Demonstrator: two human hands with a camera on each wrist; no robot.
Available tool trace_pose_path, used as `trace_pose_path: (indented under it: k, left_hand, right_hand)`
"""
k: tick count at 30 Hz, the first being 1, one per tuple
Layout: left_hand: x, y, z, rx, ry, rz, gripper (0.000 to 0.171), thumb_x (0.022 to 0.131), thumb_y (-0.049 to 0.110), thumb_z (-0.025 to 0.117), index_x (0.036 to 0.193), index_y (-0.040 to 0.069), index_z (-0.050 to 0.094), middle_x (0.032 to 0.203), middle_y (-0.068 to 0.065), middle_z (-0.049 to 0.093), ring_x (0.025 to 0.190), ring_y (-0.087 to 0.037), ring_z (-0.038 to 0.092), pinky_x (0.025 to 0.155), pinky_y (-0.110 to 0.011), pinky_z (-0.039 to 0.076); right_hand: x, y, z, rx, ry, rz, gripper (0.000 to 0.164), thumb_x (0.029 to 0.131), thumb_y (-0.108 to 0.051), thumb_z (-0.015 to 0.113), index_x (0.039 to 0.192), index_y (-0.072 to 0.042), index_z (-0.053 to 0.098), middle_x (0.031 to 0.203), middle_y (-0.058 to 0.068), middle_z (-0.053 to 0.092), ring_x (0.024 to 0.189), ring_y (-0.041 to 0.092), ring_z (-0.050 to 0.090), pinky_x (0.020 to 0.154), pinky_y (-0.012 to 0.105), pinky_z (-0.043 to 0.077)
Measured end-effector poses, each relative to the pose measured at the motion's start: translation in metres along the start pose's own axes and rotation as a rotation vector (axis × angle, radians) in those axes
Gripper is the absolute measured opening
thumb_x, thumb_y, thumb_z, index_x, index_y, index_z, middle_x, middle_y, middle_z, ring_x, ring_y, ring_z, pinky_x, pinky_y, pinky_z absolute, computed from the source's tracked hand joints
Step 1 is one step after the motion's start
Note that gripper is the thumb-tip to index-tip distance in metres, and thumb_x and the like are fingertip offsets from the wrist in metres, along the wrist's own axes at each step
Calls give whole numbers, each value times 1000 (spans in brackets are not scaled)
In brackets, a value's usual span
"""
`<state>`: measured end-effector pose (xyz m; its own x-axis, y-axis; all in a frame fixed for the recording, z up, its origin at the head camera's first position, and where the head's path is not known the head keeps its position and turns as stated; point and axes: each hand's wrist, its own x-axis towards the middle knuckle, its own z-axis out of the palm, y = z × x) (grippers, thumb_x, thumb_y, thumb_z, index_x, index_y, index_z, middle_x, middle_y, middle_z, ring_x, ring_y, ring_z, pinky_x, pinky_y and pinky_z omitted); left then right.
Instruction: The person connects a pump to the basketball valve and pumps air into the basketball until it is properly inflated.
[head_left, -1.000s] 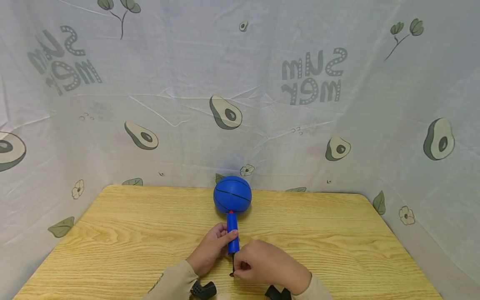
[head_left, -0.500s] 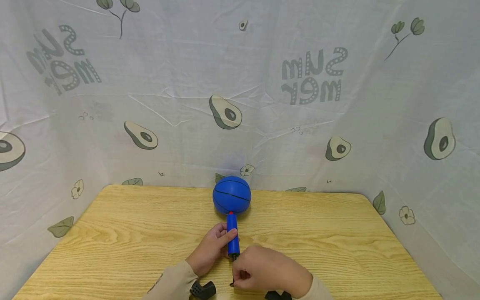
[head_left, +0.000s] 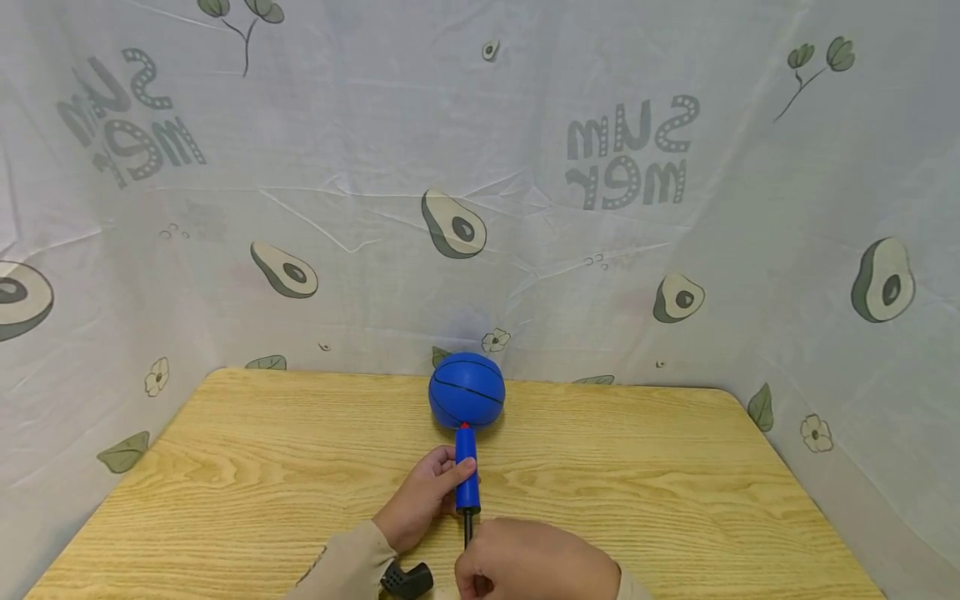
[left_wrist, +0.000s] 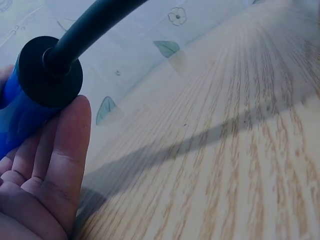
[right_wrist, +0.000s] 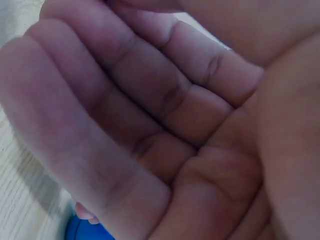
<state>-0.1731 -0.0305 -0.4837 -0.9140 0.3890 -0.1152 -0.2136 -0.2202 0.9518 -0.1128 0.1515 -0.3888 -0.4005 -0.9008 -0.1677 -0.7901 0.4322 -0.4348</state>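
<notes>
A blue ball [head_left: 467, 390] with black lines sits toward the back of the table. Against its near side stands the red tip [head_left: 465, 425] of a blue hand pump [head_left: 467, 475]. My left hand [head_left: 427, 496] grips the pump barrel, thumb on top; the left wrist view shows the barrel's black end cap [left_wrist: 47, 72] and the black rod [left_wrist: 95, 32] coming out of it. My right hand [head_left: 536, 562], fingers curled, holds the near end of the rod. The handle is hidden behind that hand. In the right wrist view the curled fingers [right_wrist: 150, 95] fill most of the picture.
Beneath everything lies a wood-grain table [head_left: 300, 442]. A pale cloth [head_left: 360, 275] printed with avocados and leaves hangs behind it and at both sides. A black device [head_left: 407, 579] is at my left wrist.
My right hand has drawn back toward me, and more of the pump's rod now shows out of the barrel. The left hand, barrel and ball have stayed nearly in place.
</notes>
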Motion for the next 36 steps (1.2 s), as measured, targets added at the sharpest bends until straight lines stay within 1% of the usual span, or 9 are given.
trace_pose_path:
  k: [3,6,13,16,19,23,27,32,36]
  left_hand:
    - [0,0,1,-7,6,-3,45,105,30,64,129,-2,46,103,-4,66,88,-12,65,68,-24,53]
    - [-1,2,2,-7,11,-5,45,105,30,64,129,-3,46,102,-4,66,87,-12,65,68,-24,53]
    - [-1,2,3,3,13,-7,43,105,29,64,128,-2,46,100,-4,65,87,-12,64,71,-24,52]
    - [-1,1,3,7,19,-7,43,105,31,64,127,-2,46,102,-5,65,87,-12,64,71,-24,51]
    - [-1,1,2,8,26,2,44,105,32,64,126,-2,46,102,-5,65,87,-12,64,73,-24,51]
    - [-1,0,2,6,4,8,46,105,33,64,129,-2,46,101,-3,65,87,-12,64,72,-25,52]
    - [-1,-1,1,0,-18,4,48,105,33,64,130,-3,45,103,-5,65,87,-12,64,68,-24,53]
    - [-1,-2,-1,-7,-26,7,48,105,32,64,130,-4,46,105,-7,66,87,-13,65,66,-24,54]
    - [-1,-1,-1,-7,-23,12,47,105,33,64,130,-3,47,106,-7,67,86,-13,65,66,-24,53]
  right_hand:
    - [-1,4,-1,37,39,11,13,96,-23,74,83,-22,75,70,-26,57,61,-17,46,59,5,43]
    - [0,8,-1,33,98,27,13,94,-18,76,81,-21,76,69,-25,58,59,-18,45,58,5,42]
    - [6,15,-3,17,246,151,16,92,-13,78,77,-19,74,66,-22,55,57,-11,45,56,8,41]
    - [7,18,-4,22,299,161,14,93,-14,78,80,-18,75,68,-20,57,58,-10,46,56,10,41]
    - [8,21,-5,21,318,150,11,93,-13,78,83,-17,77,69,-20,58,58,-10,46,56,10,41]
    - [6,20,-6,28,280,134,14,93,-12,77,80,-17,75,68,-20,57,59,-10,46,57,9,41]
    - [5,16,-4,29,198,101,19,93,-13,77,76,-19,71,65,-23,52,58,-12,43,57,7,41]
    - [4,6,0,39,87,52,15,93,-19,77,79,-21,72,67,-25,52,59,-14,45,57,7,41]
    - [5,0,2,30,29,30,12,93,-25,78,83,-20,74,67,-24,53,59,-13,44,56,6,41]
